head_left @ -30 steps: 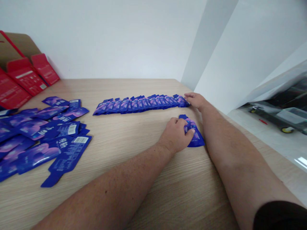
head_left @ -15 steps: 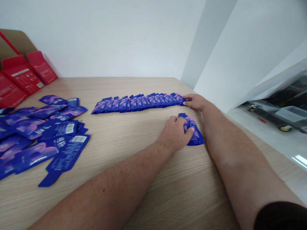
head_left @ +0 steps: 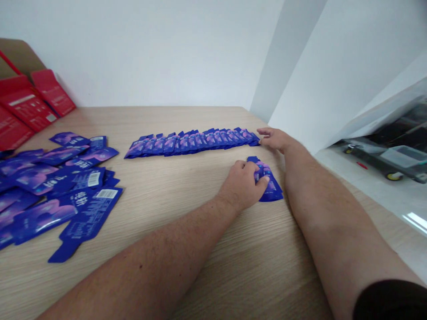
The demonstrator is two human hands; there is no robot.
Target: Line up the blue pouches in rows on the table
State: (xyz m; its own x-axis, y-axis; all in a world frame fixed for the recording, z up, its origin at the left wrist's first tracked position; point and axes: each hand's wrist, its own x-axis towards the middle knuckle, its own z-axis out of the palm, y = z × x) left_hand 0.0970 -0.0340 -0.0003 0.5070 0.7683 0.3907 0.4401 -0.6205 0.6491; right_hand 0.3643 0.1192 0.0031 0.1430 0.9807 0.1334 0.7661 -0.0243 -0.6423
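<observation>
My left hand point(head_left: 247, 184) is curled over a small fanned stack of flat blue-purple cartons point(head_left: 272, 190) on the table, thumb on the near side and fingers over the top. Beyond it, a long row of overlapping flat cartons point(head_left: 187, 142) of the same kind runs from left to right. My right hand point(head_left: 274, 139) is at the right end of this row, fingers apart and nothing held. Its fingertips are close to the last carton; whether they touch it I cannot tell.
A loose pile of flat blue-purple cartons point(head_left: 50, 178) covers the table's left side. Red boxes point(head_left: 28, 104) stand at the back left. A white wall point(head_left: 160, 53) borders the table point(head_left: 173, 186) behind. On the floor at right is a wheeled dolly point(head_left: 376, 162).
My right hand has loosened from the row's right end, its fingers now spread and slightly away. My left hand stays on the small stack. The view has shifted slightly.
</observation>
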